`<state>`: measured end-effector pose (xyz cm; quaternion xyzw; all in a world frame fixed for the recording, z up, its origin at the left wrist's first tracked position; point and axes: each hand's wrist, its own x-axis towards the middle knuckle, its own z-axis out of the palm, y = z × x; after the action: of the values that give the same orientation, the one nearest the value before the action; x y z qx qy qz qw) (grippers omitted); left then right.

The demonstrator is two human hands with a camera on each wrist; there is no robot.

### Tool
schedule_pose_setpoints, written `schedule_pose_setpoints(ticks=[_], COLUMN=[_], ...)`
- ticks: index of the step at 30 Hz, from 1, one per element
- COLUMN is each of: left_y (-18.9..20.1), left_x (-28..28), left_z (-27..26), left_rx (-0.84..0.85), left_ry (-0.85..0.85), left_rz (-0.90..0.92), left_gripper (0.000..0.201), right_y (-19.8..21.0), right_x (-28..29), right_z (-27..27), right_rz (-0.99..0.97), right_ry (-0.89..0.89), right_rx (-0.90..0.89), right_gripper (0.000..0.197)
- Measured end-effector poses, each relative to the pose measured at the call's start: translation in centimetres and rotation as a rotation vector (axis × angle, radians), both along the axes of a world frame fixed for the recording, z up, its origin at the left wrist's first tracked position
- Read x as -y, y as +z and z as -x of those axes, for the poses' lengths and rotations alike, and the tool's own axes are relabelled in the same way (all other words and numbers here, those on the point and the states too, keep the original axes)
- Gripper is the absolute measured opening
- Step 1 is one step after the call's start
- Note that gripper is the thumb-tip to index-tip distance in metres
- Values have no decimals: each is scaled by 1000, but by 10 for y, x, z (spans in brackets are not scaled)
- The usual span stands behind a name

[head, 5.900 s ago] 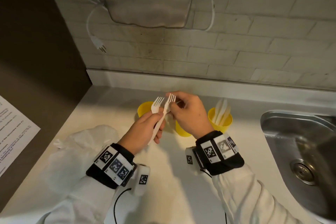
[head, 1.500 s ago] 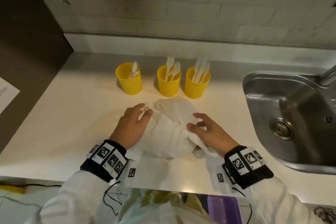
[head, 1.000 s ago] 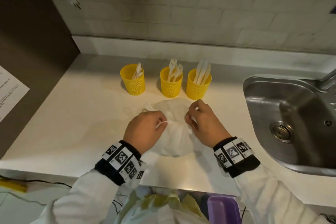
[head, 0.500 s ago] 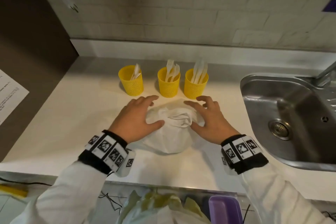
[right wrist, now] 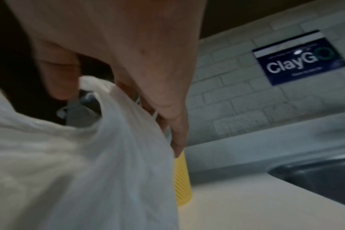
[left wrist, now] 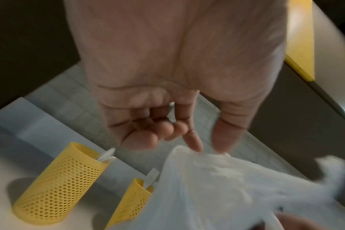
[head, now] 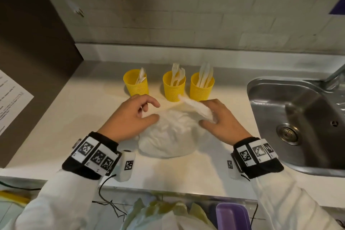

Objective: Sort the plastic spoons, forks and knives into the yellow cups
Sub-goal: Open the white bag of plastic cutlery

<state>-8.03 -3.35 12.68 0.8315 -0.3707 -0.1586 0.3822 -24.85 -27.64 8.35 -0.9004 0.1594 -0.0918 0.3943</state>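
Three yellow mesh cups stand in a row at the back of the counter: one with spoons (head: 137, 85), one with forks (head: 174, 88), one with knives (head: 201, 87). In front of them lies a crumpled white plastic bag (head: 171, 136). My left hand (head: 155, 111) sits at the bag's left edge, thumb on the plastic and fingers loosely curled, holding nothing. My right hand (head: 209, 115) grips a strip of the bag that stretches toward the forks cup. In the right wrist view the bag (right wrist: 79, 163) passes between thumb and fingers. No loose cutlery shows on the counter.
A steel sink (head: 298, 121) is set into the counter at the right. A printed sheet (head: 11, 101) hangs on the dark panel at the left. Below the counter's front edge are bags and a purple container (head: 231, 216). A tiled wall rises behind the cups.
Half a second ago both hands lay flat on the bag. Now the right hand has lifted a strip of it toward the cups, and the left hand's fingers have curled up off it.
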Motion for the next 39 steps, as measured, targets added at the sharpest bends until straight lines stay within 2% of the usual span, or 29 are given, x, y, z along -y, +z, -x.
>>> schedule_pose_setpoints(ticks=[1,3,5,6,8,10,12,13,14,16,18,20,21,24,26,28,29,31,33,37,39], left_y=[-1,-5,-4,-4,-1,1,3,5,7,12,19,26,30,45,51,51,50,46,41,49,55], left_x=[5,15,23,25,26,25,26,26,27,30,34,39,41,47,52,58,60,61,54,31,21], left_z=[3,7,7,6,3,0,-4,-5,-5,-5,-3,1,2,9,19,29,31,26,13,-2,-5], left_rx=[15,92,153,170,186,177,192,200,204,227,256,235,212,31,-70,133,255,370,357,117,-43], left_ry=[-36,-71,-100,-119,-165,-204,-229,-232,-221,-166,-102,-66,-53,-7,-5,26,71,128,164,186,149], left_rz=[-51,-144,-168,-188,-261,-356,-428,-440,-431,-379,-284,-168,-124,-87,-128,-236,-284,-316,-334,-343,-320], left_gripper=[43,59,49,42,43,50,48,45,42,33,27,22,20,15,26,50,55,48,35,22,13], right_y=[3,9,17,21,38,56,73,81,87,94,92,85,80,76,82,86,89,93,94,90,85], right_x=[-4,-10,-8,-5,1,7,14,16,17,17,15,9,9,14,14,9,5,4,15,45,53], right_z=[-4,-13,-21,-23,-24,-18,-9,-5,-2,1,0,-5,-8,-12,-15,-16,-17,-15,-11,-4,-4], right_rz=[42,101,66,-36,-310,-521,-650,-632,-518,-84,258,383,403,375,311,238,224,274,332,344,335], right_ry=[64,68,-56,-143,-247,-246,-174,-125,-73,31,153,221,230,168,65,32,54,98,69,-50,-144], right_rx=[25,111,194,231,313,359,316,253,176,-11,-260,-415,-398,-191,-92,-52,-55,-78,-87,-111,-109], right_gripper=[39,21,11,15,27,32,35,37,35,28,38,31,25,34,31,29,28,32,31,10,8])
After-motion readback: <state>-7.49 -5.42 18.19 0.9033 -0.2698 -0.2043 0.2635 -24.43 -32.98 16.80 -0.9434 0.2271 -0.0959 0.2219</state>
